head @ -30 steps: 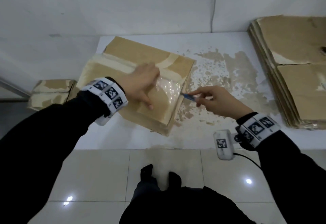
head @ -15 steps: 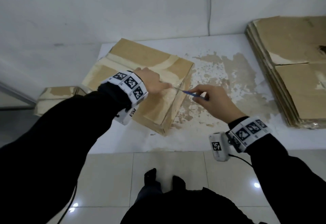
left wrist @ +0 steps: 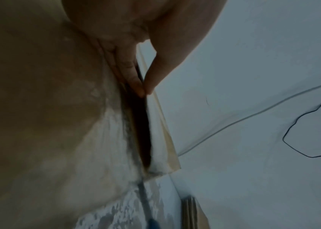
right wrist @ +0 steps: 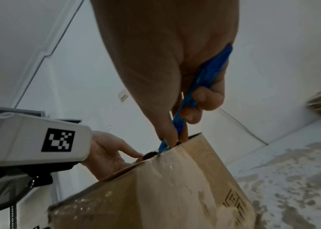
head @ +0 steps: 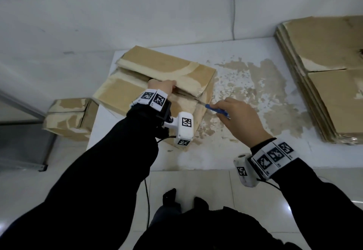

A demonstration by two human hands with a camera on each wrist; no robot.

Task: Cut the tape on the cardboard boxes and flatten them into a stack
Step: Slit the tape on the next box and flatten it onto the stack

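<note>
A taped cardboard box [head: 167,66] stands on the white table [head: 245,155], its top seam slit open. My left hand [head: 172,87] reaches into the slit. In the left wrist view its thumb and a finger pinch the far flap's edge [left wrist: 155,120]. My right hand [head: 222,108] grips a blue utility knife [head: 217,110]. The blade tip sits at the right end of the seam, where clear tape wraps over the box edge [right wrist: 159,164]. The left hand's other fingers are hidden inside the box.
A stack of flattened cardboard [head: 324,76] lies at the table's right end. Another taped box [head: 68,118] sits lower, left of the table, beside a metal frame [head: 19,116]. The tabletop is worn and patchy. A cable [head: 233,4] runs down the wall.
My left hand left the flat of the box top and went into the open seam, taking the flap edge. The knife stayed at the seam's right end.
</note>
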